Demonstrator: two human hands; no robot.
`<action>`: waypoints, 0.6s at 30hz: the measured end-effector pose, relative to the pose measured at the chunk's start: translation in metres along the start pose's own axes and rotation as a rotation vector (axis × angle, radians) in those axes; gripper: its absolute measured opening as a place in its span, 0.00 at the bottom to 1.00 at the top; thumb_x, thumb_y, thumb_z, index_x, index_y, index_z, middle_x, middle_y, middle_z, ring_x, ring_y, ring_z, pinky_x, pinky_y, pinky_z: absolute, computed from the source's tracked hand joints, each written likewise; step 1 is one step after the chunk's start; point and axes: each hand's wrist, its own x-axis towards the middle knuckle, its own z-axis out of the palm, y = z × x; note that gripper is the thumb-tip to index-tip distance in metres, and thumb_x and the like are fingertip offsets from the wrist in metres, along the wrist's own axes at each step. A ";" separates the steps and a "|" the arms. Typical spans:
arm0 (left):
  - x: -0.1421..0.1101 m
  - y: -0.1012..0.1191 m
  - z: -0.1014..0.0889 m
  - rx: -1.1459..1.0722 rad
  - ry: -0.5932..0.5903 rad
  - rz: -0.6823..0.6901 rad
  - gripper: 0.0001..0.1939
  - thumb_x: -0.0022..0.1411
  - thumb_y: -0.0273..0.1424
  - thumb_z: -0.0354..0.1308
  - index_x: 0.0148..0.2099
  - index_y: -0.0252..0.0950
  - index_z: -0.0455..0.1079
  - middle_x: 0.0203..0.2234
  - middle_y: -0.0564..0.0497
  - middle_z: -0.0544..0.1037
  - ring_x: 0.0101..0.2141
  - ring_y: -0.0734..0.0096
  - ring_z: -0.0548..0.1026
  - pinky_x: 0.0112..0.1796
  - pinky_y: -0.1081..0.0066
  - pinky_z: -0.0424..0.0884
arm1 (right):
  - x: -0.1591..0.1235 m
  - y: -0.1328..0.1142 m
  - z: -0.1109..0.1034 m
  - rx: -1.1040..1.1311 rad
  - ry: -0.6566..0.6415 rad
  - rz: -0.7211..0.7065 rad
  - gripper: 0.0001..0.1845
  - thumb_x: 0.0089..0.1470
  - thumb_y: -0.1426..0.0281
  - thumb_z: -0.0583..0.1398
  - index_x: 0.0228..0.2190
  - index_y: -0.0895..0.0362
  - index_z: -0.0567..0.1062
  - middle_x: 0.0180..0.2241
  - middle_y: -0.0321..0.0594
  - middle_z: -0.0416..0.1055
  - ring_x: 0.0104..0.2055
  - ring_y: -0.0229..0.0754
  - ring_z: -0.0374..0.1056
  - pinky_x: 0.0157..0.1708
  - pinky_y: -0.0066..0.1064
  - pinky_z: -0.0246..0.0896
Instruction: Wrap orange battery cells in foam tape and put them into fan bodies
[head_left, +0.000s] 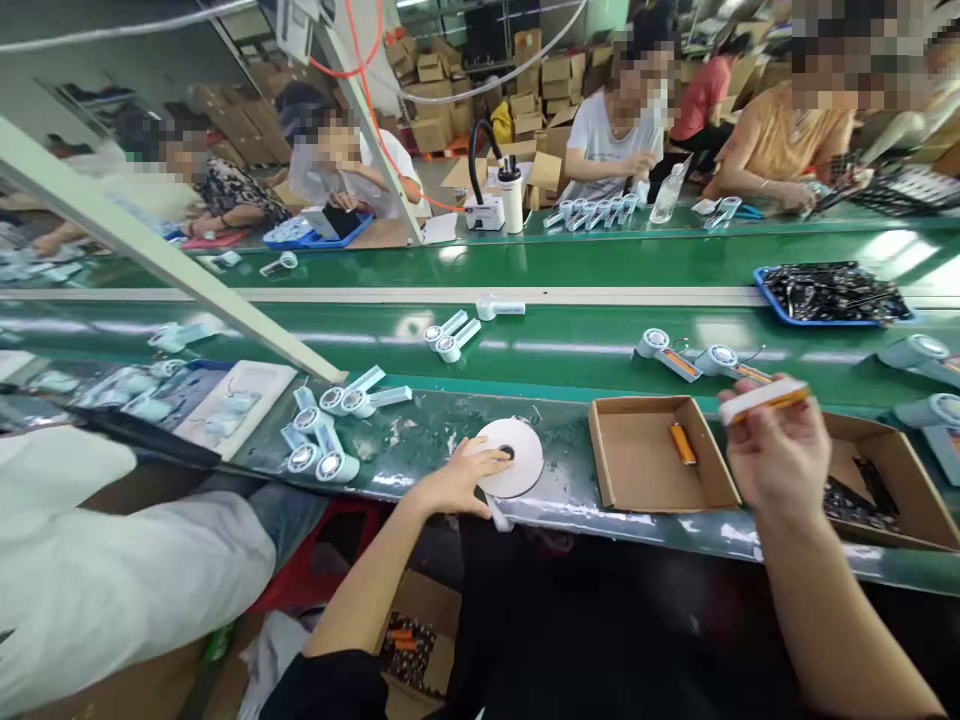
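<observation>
My left hand [461,478] rests at the near edge of the bench on a roll of white tape [525,458]. Its fingers reach across the roll toward the core, and the thumb lies by the loose tape end [499,515]. Raised over the right side of the bench, my right hand [780,450] is closed round an orange battery [776,396] with a white strip along it. Below and left of that hand, a shallow cardboard box [637,480] holds another orange battery [682,443].
A second cardboard box [915,500] with black parts stands at right. Light blue fan bodies [337,465] lie at left, and others [654,343] are on the green conveyor [562,345]. A blue tray [832,295] holds black parts. A co-worker's white sleeve [150,560] is close on the left.
</observation>
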 end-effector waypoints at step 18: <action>0.239 -0.067 -0.085 0.284 0.007 -0.265 0.16 0.72 0.37 0.62 0.57 0.36 0.74 0.60 0.43 0.73 0.58 0.57 0.73 0.58 0.50 0.72 | 0.033 0.023 -0.014 -0.363 -0.250 0.013 0.23 0.55 0.61 0.72 0.51 0.46 0.77 0.42 0.41 0.85 0.50 0.49 0.82 0.53 0.43 0.78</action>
